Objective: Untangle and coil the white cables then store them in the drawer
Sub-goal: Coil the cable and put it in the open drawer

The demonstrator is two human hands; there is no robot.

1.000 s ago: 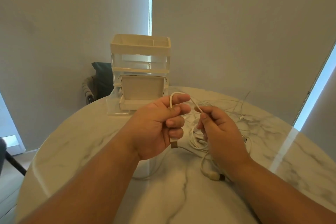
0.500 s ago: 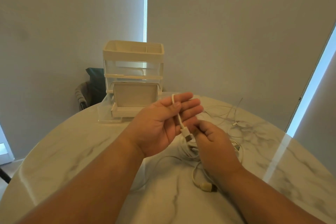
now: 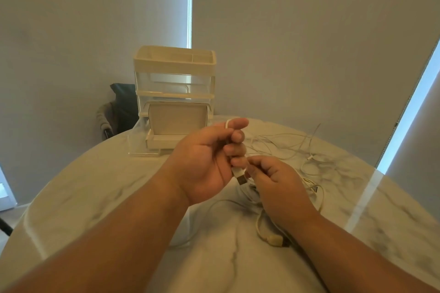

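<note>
Above the desk (image 3: 95, 185), the left hand (image 3: 207, 157) curled round a white cable (image 3: 227, 123) near its plug (image 3: 241, 179), the right hand (image 3: 278, 183) pinched it alongside, and a hard tug looked likely to tighten the tangle (image 3: 309, 183) lying near the drawer (image 3: 162, 143).

The right hand (image 3: 278, 188) hides part of the white cables (image 3: 307, 181).

Both forearms reach forward. The left hand (image 3: 204, 164), palm turned inward, curls its fingers (image 3: 238, 137) round a cable (image 3: 240, 176); the right hand (image 3: 278, 185) pinches it just beside.
</note>
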